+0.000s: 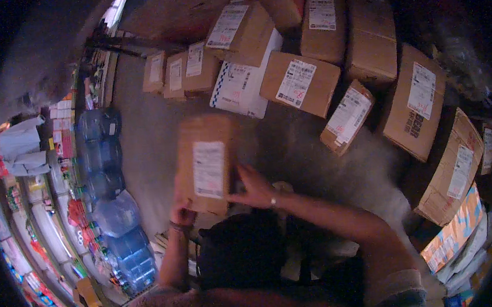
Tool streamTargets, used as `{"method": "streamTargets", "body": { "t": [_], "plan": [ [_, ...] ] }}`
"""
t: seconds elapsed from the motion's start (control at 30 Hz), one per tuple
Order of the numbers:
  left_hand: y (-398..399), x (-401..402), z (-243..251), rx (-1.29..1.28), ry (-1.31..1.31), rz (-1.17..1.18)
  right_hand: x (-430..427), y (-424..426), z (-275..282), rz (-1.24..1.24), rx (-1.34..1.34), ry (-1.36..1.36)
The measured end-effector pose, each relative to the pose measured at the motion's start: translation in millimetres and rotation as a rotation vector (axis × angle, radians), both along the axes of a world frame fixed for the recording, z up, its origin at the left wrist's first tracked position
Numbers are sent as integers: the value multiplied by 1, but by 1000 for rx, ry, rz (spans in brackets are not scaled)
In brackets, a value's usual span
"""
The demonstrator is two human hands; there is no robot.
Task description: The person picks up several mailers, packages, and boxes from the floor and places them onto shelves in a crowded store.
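Observation:
A tall cardboard box (202, 128) is held up in front of me, slightly blurred. On the side facing me it bears a white label (209, 169) with print and red handwriting. My left hand (184, 213) grips the box at its lower left corner, a dark band around the wrist. From the right, my right hand (254, 189) holds the box's side, its thumb at the lower edge and its fingers spread along the side. Part of the fingers is hidden or blurred.
Labelled cartons (298, 82) and a white parcel (238, 88) stand ahead and to the right; a narrow box (347, 117) is nearest. Large blue water bottles (102, 156) line the left, beside shelves of packaged goods (42, 212). A dark object (243, 250) lies close to my body.

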State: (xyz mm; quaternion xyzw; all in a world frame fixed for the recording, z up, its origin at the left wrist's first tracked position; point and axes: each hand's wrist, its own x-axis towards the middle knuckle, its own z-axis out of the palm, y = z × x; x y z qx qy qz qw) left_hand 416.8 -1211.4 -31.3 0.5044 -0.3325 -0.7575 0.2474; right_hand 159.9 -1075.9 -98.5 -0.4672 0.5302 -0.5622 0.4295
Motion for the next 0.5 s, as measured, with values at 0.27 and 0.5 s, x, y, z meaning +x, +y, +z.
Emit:
{"method": "streamTargets", "body": {
  "t": [0.27, 0.5],
  "plan": [
    [-173, -115, 30, -265, 124, -37, -59, -97, 31, -207, -181, 201],
    [-290, -213, -38, -295, -116, -301, -172, -12, -22, -269, 179, 380]
  ]
}}
